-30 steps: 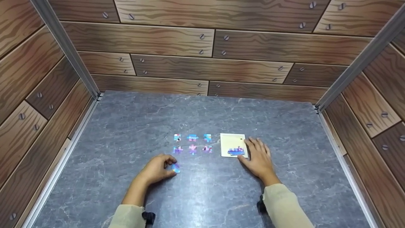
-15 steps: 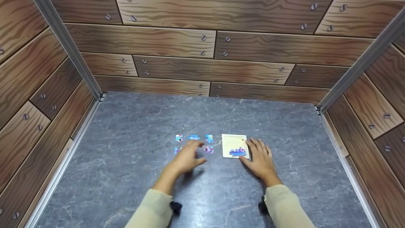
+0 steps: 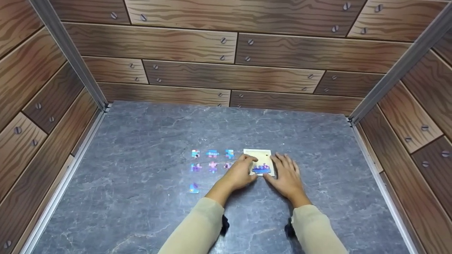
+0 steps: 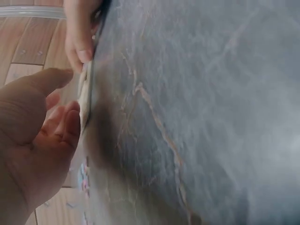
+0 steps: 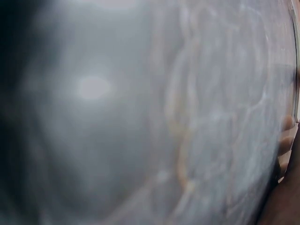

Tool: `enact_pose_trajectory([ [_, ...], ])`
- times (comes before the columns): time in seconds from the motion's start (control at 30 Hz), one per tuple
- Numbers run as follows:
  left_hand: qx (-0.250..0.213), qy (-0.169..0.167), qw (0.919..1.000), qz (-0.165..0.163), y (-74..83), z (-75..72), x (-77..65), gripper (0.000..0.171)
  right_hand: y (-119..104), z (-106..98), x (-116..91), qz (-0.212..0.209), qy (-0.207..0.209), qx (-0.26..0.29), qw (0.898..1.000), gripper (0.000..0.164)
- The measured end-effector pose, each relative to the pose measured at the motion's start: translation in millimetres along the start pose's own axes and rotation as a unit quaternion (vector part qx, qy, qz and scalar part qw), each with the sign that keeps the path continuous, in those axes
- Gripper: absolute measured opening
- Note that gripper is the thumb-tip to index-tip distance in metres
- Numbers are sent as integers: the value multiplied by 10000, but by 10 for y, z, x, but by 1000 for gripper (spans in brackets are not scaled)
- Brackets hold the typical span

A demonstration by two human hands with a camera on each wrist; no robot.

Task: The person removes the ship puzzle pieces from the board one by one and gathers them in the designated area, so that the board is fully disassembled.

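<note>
A small cream puzzle tray (image 3: pixel 262 153) lies on the grey marbled tabletop. Joined blue and purple jigsaw pieces (image 3: pixel 261 169) fill its lower part. My left hand (image 3: pixel 241 173) is at the tray's left edge, fingers bent over it. In the left wrist view, the thumb and fingers of the left hand (image 4: pixel 42 126) are apart, with nothing visible between them, close to the tray's edge (image 4: pixel 85 98). On the other side my right hand (image 3: pixel 286 178) rests along the tray's right edge with extended fingers, thumb near the lower corner. Only its fingertips (image 5: pixel 287 145) and part of the hand show in the right wrist view.
Left of the tray, loose jigsaw pieces lie in two rows, including a blue one (image 3: pixel 212 153) and a pink one (image 3: pixel 212 167). My left hand partly covers one. Nearer me lies a single blue-and-orange piece (image 3: pixel 194 188). Wood-patterned walls (image 3: pixel 190 74) enclose the table.
My left hand has left the single piece at lower left, passed over the rows and reached the tray's left edge. That piece stays on the table. The right hand has stayed at the tray.
</note>
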State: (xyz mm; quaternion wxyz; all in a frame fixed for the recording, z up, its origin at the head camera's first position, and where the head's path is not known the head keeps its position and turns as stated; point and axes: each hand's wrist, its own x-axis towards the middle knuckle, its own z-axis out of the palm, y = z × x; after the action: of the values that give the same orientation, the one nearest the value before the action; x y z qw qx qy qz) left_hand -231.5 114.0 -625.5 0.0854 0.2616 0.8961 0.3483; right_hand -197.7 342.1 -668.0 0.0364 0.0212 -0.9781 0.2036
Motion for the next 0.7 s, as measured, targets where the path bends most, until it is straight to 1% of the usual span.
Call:
enact_pose_trajectory([
  [0.07,133,-104,9998,-46,-2,29,31,57,-7,3,2,-12,15,5,10000,83],
  [0.13,255,-184,9995,-87,-10,50,61,57,-12,5,-1,-20,32,-12,10000,82],
  [0.2,261,-233,9993,-124,-28,65,89,51,-15,7,-6,-11,30,-25,10000,82],
  [0.27,168,-257,9994,-147,-54,76,113,44,-19,10,-8,-4,12,-29,10000,82],
  [0.33,160,-134,9998,-48,-141,140,162,37,-23,12,-8,-11,12,-3,10000,82],
  [0.43,115,-97,9999,57,-187,131,197,32,-27,10,-7,-13,30,43,10000,82],
  [0.5,145,-127,9998,112,-185,96,218,32,-25,5,-8,-19,61,55,10000,82],
  [0.57,121,-309,9994,73,-110,0,205,34,-20,1,-10,2,63,42,10000,82],
  [0.63,219,-400,9989,101,-93,-26,218,37,-15,-1,-11,-1,66,13,10000,82],
  [0.7,331,-551,9979,41,-51,-55,217,43,-14,-1,-10,25,40,-10,10000,82],
])
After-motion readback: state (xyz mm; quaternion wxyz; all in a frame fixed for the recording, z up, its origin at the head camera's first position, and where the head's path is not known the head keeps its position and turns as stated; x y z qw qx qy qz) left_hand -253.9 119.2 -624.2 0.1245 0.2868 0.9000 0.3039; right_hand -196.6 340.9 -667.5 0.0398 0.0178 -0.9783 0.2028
